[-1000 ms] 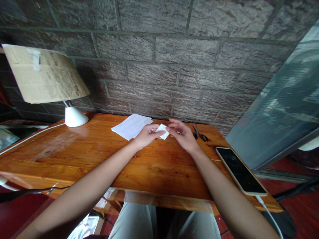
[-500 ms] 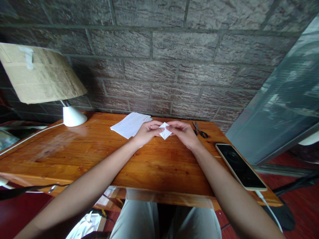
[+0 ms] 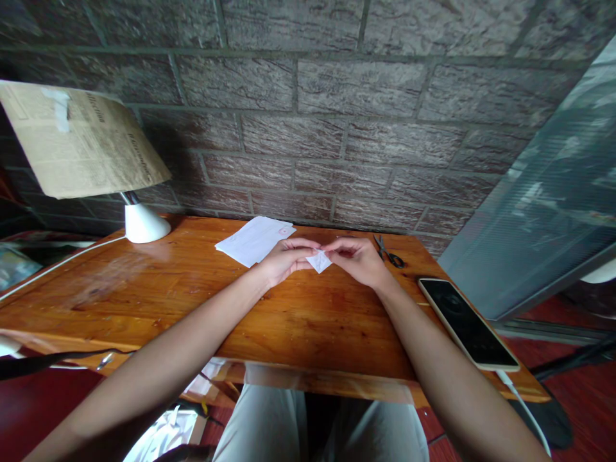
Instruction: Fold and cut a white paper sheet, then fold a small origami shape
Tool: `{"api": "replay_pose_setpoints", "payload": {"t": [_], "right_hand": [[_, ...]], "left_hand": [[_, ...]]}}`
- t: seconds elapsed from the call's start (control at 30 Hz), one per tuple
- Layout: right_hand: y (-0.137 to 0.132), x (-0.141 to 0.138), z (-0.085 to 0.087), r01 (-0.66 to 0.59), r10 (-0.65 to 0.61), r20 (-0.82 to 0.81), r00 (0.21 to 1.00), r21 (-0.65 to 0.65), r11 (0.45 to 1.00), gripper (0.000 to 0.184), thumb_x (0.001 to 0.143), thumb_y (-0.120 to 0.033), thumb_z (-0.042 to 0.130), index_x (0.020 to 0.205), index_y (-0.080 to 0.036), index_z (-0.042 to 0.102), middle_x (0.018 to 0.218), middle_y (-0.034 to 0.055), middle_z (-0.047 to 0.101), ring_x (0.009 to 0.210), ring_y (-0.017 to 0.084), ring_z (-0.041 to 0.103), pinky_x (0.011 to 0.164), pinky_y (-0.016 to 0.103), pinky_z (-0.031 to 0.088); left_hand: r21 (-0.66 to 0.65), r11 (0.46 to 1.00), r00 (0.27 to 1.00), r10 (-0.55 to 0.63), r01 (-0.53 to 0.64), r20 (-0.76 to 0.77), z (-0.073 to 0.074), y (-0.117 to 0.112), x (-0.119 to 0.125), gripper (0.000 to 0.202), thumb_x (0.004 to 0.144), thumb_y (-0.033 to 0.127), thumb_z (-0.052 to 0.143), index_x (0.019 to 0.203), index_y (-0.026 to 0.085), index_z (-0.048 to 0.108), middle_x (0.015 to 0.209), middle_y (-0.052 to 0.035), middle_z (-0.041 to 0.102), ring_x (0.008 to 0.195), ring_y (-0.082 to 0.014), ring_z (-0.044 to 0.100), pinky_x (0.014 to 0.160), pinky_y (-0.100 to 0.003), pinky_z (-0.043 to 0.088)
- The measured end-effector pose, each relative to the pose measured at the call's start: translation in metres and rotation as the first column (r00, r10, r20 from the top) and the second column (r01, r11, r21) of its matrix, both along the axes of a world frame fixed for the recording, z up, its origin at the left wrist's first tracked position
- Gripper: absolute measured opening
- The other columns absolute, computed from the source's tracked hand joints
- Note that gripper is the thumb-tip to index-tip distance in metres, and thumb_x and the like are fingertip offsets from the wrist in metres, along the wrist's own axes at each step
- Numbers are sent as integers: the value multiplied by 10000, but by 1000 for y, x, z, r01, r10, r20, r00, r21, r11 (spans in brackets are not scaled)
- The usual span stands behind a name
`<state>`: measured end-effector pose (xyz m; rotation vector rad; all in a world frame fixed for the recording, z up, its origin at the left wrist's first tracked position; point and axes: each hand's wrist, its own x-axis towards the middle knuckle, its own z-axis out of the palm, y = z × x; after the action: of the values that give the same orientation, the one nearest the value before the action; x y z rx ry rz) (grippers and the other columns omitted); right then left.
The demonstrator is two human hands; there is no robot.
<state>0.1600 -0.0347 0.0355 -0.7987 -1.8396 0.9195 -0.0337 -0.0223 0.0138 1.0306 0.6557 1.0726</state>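
Observation:
A small piece of folded white paper (image 3: pixel 319 262) is held between both hands above the wooden desk (image 3: pixel 308 321). My left hand (image 3: pixel 289 260) pinches its left side, with a ring on one finger. From the other side, the thumb and fingertips of my right hand (image 3: pixel 356 258) grip its upper right edge. The lower corner of the paper points toward me; its top is hidden by the fingertips. Behind my left hand lie white paper sheets (image 3: pixel 253 239) with a small reddish mark. Black-handled scissors (image 3: pixel 391 253) rest just beyond my right hand.
At the desk's right edge lies a phone (image 3: pixel 466 321) with a white cable (image 3: pixel 522 401) plugged in. A lamp with a newsprint-like shade (image 3: pixel 96 147) and white base (image 3: pixel 145 224) stands at the left. A stone-block wall (image 3: pixel 317 135) rises behind the desk.
The folded paper went from a full diamond to a shape with its top covered by my fingers. My right fingertips moved up to its top edge. The view shifted slightly.

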Motion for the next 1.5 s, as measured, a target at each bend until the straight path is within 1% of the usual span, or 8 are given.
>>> {"api": "replay_pose_setpoints", "payload": {"t": [0.13,0.33,0.43,0.7,0.97,1.17,1.33,1.5], "right_hand": [[-3,1,5,-26,26,-1,1000,-68,997,230,769,-426,735,899,-243,785,914,33,769,829,188,692,825,352,530],[-2,0,5,-50,1,-163,987,-298,953,257,677,-414,814,867,-242,785,871,9,759,788,160,683,730,300,562],[0,0,5,-71,3,-194,981,-344,936,253,659,-390,830,853,-233,790,866,13,759,776,151,680,718,285,563],[0,-2,2,-28,-33,-170,985,-340,940,286,641,-415,835,838,-213,789,861,30,765,772,160,681,743,306,563],[1,-5,1,10,-65,-151,986,-341,940,279,637,-407,836,806,-193,778,811,26,751,727,144,659,720,289,543],[-1,-7,2,55,-82,-90,993,-271,961,306,638,-443,831,764,-172,762,762,32,727,681,144,625,678,286,516],[1,-6,-2,71,-87,-55,995,-246,967,332,641,-470,823,747,-166,743,735,31,707,659,142,609,660,291,500],[5,-3,-5,133,-134,3,991,-156,979,374,680,-530,780,764,-168,737,735,38,704,664,149,608,664,291,499]], "left_hand": [[61,998,999,30,-29,-20,-1,1,-1,307,544,248,885,801,134,762,794,-78,755,743,-200,707,774,-382,569],[168,984,996,68,-58,-55,1,1,-4,274,581,257,862,816,145,777,826,-80,759,778,-203,704,787,-372,562],[158,986,998,49,-44,-31,5,-1,-3,279,588,273,859,822,141,781,834,-84,760,801,-210,703,812,-379,558],[93,992,996,89,-86,-27,4,-2,2,342,571,286,896,854,144,768,816,-65,749,772,-183,695,846,-392,538],[-37,999,1000,12,-12,22,3,0,1,309,580,270,897,816,128,757,827,-78,755,801,-188,702,889,-388,533],[14,999,999,46,-46,-14,-1,2,1,350,591,377,888,809,136,757,771,-50,742,727,-150,677,813,-334,539],[102,991,994,94,-89,-52,-3,2,2,389,628,436,855,878,152,768,841,-55,747,780,-156,673,812,-322,530],[103,990,993,106,-100,-58,-3,1,3,488,597,325,889,1036,179,735,919,-53,743,834,-165,682,855,-338,509]]}}
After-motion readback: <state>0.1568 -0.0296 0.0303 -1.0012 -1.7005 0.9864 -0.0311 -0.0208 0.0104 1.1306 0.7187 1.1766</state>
